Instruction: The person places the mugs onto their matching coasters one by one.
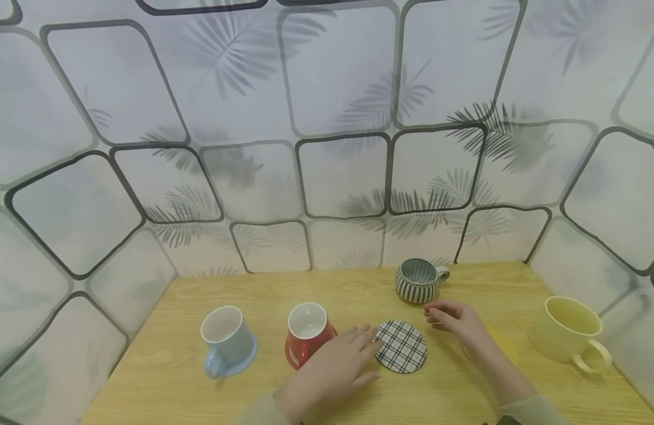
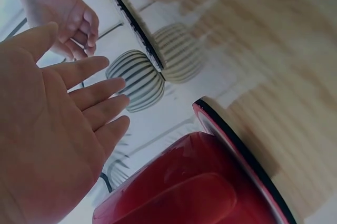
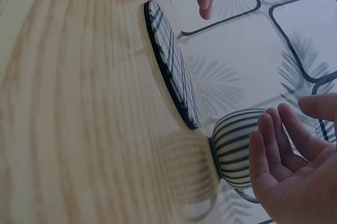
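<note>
A round black-and-white plaid coaster lies flat on the wooden table between the two hands. My left hand hovers just left of it with fingers extended, holding nothing; in the left wrist view its palm shows bare. Past the coaster stands a striped cup, its handle to the right. My right hand is in front of this cup, fingers slightly bent and nothing in them. Beside the left hand, a red mug sits on a red coaster, partly hidden by that hand.
A light blue mug stands on a blue coaster at the left. At the right is a yellow mug, with a yellow coaster partly behind the right forearm. Patterned walls enclose the table at the back and sides.
</note>
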`<state>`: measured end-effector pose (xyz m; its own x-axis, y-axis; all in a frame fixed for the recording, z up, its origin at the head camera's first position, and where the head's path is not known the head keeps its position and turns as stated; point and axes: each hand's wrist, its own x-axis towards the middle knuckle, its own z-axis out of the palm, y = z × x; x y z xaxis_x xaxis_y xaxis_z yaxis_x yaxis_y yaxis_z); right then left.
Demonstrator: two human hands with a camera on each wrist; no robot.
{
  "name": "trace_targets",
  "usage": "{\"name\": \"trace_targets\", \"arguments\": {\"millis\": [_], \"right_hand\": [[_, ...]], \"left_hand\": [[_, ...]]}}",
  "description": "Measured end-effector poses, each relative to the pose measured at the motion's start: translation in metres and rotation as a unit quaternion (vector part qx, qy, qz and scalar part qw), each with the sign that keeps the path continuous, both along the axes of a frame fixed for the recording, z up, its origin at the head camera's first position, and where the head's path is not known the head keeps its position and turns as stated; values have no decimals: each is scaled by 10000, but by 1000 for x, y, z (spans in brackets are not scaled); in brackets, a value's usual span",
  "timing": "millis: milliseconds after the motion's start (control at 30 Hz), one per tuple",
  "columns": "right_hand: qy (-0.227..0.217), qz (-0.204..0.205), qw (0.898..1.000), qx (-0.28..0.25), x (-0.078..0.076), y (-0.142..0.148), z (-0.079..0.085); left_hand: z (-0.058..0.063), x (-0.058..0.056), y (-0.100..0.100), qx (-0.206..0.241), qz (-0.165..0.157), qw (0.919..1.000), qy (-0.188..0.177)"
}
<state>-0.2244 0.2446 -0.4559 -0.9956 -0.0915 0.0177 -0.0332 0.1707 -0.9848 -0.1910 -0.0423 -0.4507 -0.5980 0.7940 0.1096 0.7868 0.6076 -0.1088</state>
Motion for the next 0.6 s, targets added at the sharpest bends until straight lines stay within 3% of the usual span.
{"name": "trace_targets", "arguments": {"millis": [600], "right_hand": [[-159, -188, 9996, 168, -8, 21, -3]], "left_hand": [[-6, -13, 13, -207, 379, 9989, -166]]}}
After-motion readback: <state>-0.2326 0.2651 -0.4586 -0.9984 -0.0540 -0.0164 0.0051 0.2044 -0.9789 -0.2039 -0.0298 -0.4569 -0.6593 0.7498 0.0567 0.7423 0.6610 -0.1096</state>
